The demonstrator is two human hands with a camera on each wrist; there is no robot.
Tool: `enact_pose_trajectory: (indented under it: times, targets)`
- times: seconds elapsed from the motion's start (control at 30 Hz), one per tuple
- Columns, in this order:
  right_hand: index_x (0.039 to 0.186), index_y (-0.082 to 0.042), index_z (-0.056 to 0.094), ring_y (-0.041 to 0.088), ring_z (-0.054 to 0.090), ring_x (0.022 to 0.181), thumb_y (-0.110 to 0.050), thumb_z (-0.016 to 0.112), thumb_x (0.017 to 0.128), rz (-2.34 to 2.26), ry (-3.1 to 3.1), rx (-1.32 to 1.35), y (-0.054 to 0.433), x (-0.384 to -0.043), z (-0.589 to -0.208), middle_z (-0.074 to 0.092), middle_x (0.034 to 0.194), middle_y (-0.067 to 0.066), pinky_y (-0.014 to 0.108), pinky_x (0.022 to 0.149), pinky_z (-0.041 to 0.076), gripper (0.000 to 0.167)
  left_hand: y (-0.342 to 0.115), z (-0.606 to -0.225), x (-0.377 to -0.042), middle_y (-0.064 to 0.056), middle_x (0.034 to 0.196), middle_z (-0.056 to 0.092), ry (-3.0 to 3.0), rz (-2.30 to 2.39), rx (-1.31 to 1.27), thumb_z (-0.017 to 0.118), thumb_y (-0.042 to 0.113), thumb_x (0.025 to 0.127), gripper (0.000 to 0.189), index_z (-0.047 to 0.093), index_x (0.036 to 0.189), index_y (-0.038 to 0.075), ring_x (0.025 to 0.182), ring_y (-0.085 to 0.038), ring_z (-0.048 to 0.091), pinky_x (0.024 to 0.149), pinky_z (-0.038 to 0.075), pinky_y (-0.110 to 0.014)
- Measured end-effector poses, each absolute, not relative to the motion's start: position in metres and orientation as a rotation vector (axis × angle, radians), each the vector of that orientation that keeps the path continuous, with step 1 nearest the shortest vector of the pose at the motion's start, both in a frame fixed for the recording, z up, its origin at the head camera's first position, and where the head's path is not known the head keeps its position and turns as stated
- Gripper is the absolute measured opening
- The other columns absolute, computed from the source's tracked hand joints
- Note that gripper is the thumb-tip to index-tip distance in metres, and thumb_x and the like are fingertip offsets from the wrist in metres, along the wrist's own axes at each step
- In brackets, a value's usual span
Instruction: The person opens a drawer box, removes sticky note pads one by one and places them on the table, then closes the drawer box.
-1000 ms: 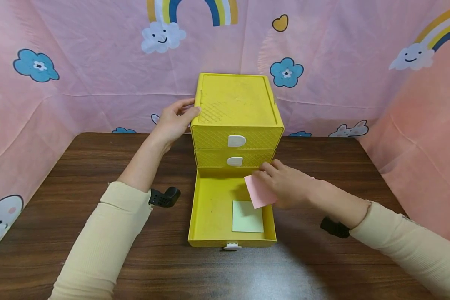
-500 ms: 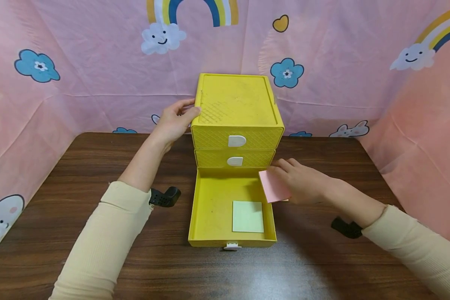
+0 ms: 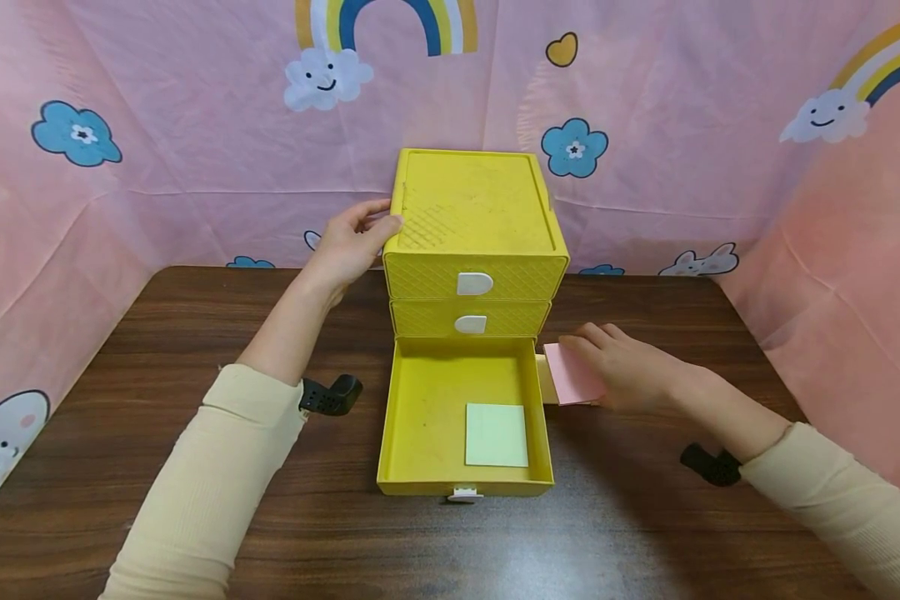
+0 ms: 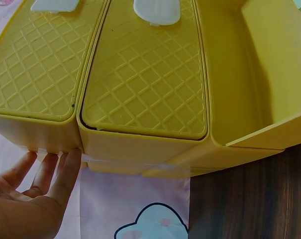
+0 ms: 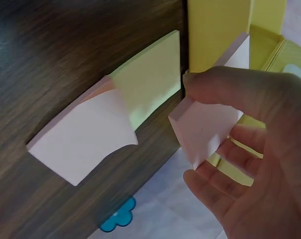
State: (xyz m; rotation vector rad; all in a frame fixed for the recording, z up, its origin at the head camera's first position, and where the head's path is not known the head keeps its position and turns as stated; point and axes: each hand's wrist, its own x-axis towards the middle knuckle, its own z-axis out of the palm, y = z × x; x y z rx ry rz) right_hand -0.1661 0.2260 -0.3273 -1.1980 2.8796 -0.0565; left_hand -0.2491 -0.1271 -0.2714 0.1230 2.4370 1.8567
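Observation:
My right hand (image 3: 630,367) pinches a pink sticky note pad (image 3: 570,375) just right of the open bottom drawer. Below it on the table, the right wrist view shows a pale yellow pad (image 5: 152,74) with a second pinkish pad (image 5: 85,134) lying against or over its end. A pale green sticky note pad (image 3: 497,435) lies in the drawer (image 3: 420,450), towards its front right. At the yellow drawer unit's (image 3: 480,200) upper left edge rests my left hand (image 3: 348,246), its thumb over the rim. Its fingertips touch the side wall (image 4: 41,134), fairly straight and spread.
Two upper drawers with white tabs (image 3: 475,283) are closed. The dark wood table (image 3: 270,517) extends around the unit. Pink printed cloth (image 3: 195,108) hangs behind and at both sides.
My right hand has carried the pink pad rightward from over the drawer to beside it. The yellow pad now shows next to the drawer. The left hand stays in place.

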Motion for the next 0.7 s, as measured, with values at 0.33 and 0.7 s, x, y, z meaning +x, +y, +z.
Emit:
enact_pose_trajectory:
  times: [0.33, 0.7]
  targets:
    - [0.132, -0.001, 0.042, 0.031, 0.047, 0.106, -0.009, 0.081, 0.063, -0.068, 2.856, -1.070, 0.243, -0.168, -0.334, 0.047, 0.120, 0.013, 0.045, 0.087, 0.048, 0.081, -0.127, -0.271, -0.249, -0.009, 0.128, 0.048, 2.420, 1.874, 0.112, 0.053, 0.033, 0.093, 0.050, 0.040, 0.140, 0.020, 0.103, -0.018, 0.054, 0.086, 0.051, -0.032]
    - [0.132, -0.001, 0.040, 0.032, 0.046, 0.107, -0.004, 0.077, 0.063, -0.088, 2.880, -1.027, 0.262, -0.173, -0.338, 0.046, 0.123, 0.015, 0.047, 0.086, 0.048, 0.079, -0.126, -0.272, -0.250, -0.009, 0.127, 0.048, 2.431, 1.884, 0.121, 0.053, 0.031, 0.093, 0.049, 0.042, 0.139, 0.018, 0.102, -0.017, 0.053, 0.088, 0.050, -0.033]
